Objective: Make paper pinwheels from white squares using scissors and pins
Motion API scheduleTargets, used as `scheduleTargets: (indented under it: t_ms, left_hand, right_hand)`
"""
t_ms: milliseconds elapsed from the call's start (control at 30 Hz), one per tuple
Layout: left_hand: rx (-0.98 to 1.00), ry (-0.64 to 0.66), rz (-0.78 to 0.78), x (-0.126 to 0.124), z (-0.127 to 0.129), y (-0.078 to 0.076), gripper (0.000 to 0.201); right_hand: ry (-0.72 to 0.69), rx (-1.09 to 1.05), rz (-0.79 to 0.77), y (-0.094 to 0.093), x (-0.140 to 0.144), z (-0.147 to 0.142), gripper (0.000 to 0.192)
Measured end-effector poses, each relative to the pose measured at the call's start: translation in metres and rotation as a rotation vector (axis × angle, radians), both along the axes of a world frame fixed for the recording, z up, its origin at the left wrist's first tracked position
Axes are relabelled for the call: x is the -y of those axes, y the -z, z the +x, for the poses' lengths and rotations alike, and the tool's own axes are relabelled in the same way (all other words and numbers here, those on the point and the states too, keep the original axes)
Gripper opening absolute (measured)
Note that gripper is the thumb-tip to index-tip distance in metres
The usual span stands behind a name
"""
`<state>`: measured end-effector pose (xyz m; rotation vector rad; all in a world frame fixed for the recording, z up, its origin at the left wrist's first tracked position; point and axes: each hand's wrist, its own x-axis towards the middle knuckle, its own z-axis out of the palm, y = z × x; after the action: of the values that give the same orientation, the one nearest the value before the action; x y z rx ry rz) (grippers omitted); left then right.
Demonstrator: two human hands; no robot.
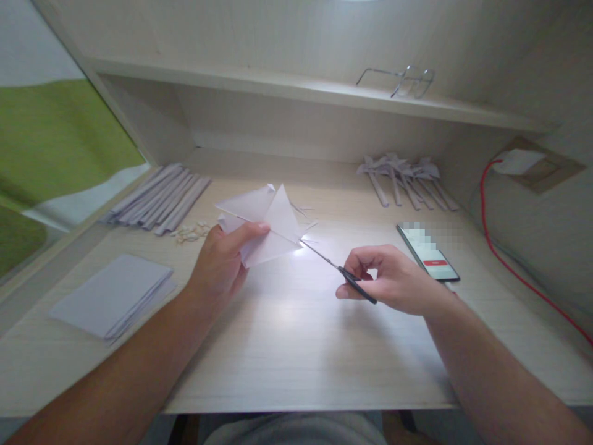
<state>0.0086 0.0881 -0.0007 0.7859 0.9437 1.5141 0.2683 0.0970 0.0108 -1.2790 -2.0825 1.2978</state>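
Pinching a folded white paper (269,225) above the table (287,346), the left hand (222,262) holds it up while the right hand (393,281) grips scissors (340,271), their blades seemingly at the paper's edge. A phone (428,252) lies just beyond the right hand.

Matt white folded paper piece (266,225) in the left hand (222,262), thin shiny metal scissors with black plastic handles (336,267) in the right hand (393,281), pale matt wood-grain table (287,346) beneath, glossy glass-faced phone (428,252) beside the right hand
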Motion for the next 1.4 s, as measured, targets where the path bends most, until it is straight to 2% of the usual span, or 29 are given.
scheduleTargets:
  t_ms: [167, 467, 567, 633, 700, 767, 833, 933, 1033, 1100, 1200, 1333, 1400]
  left_hand:
    - [0.015, -0.015, 0.039, -0.001, 0.000, 0.001, 0.023]
    - [-0.029, -0.049, 0.028, -0.002, -0.004, 0.008, 0.022]
    - [-0.089, -0.056, 0.047, -0.002, -0.006, 0.010, 0.022]
    - [-0.191, 0.011, 0.007, 0.000, -0.005, 0.011, 0.023]
    - [-0.328, 0.178, -0.084, 0.003, -0.003, 0.011, 0.024]
    - [-0.472, 0.384, -0.176, 0.006, 0.000, 0.009, 0.020]
    - [-0.589, 0.522, -0.227, 0.009, 0.004, 0.008, 0.015]
    - [-0.658, 0.606, -0.237, 0.012, 0.008, 0.006, 0.011]
    - [-0.664, 0.648, -0.243, 0.012, 0.008, 0.005, 0.009]
    - [-0.667, 0.637, -0.251, 0.011, 0.006, 0.006, 0.012]
    - [-0.595, 0.534, -0.214, 0.007, 0.003, 0.008, 0.023]
    - [-0.286, 0.353, -0.108, 0.004, 0.004, 0.013, 0.029]
    - [-0.167, 0.305, -0.077, 0.005, 0.009, 0.015, 0.027]
  right_hand:
    - [0.008, -0.024, -0.001, 0.001, 0.000, 0.000, 0.043]
    - [0.014, 0.063, -0.115, 0.001, -0.006, 0.006, 0.040]
    - [0.121, -0.008, -0.045, 0.002, -0.010, 0.008, 0.038]
    - [0.257, -0.162, 0.066, 0.003, -0.011, 0.007, 0.034]
    - [0.337, -0.315, 0.146, 0.003, -0.010, 0.004, 0.031]
    - [0.326, -0.407, 0.143, 0.004, -0.008, -0.001, 0.029]
    - [0.266, -0.444, 0.085, 0.004, -0.005, -0.005, 0.028]
    - [0.200, -0.446, 0.011, 0.006, -0.001, -0.009, 0.028]
    - [0.201, -0.427, 0.011, 0.007, 0.002, -0.013, 0.026]
    - [0.217, -0.430, 0.030, 0.009, 0.003, -0.014, 0.025]
    - [0.301, -0.486, 0.074, 0.012, 0.002, -0.016, 0.028]
    - [0.424, -0.558, 0.080, 0.018, 0.000, -0.020, 0.027]
    - [0.481, -0.565, 0.097, 0.021, 0.001, -0.024, 0.025]
